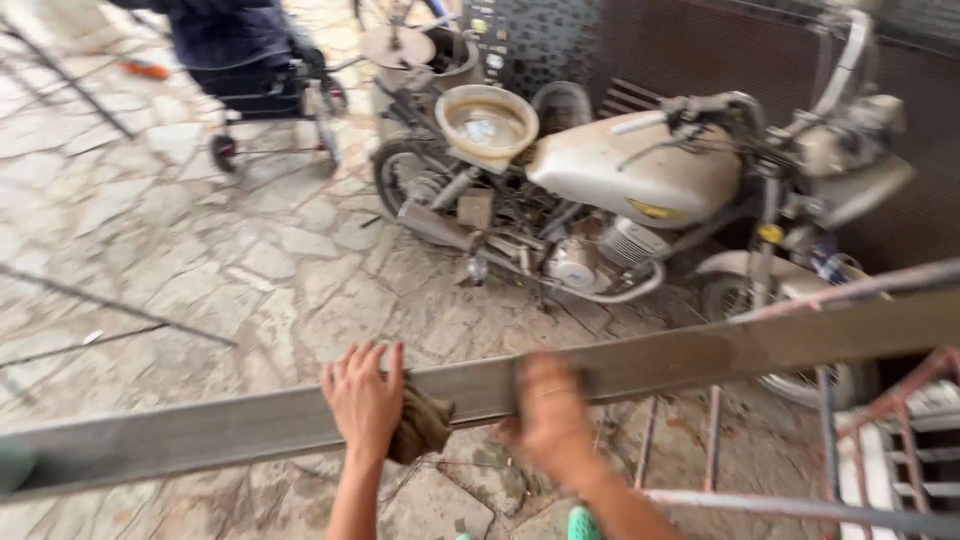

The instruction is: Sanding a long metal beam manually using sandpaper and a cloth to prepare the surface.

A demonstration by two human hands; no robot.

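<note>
Here a long grey metal beam (240, 425) runs across the lower half of the frame, its long axis nearly level but tilted, low at the lower left edge and rising toward the right edge, where it passes in front of a dusty motorcycle (620, 190). The beam points from lower left to upper right and leaves the frame at both ends. The left hand (364, 400) lies on the beam just left of centre, fingers spread flat over its upper edge and pointing toward the top of the frame, palm down, pressing a crumpled brown rag (422, 425) that bunches out beside the thumb. The right hand (548, 415) sits on the beam just right of centre, close to the left hand with the rag between them; it is blurred, so how far it is open and whether it grips the beam cannot be told. Below right, rusty reddish scaffold bars (880, 400) cross the corner. The ground is irregular stone paving (200, 250). In the upper left a wheeled chair frame (270, 110) stands with a dark-clothed person partly in view.
</note>
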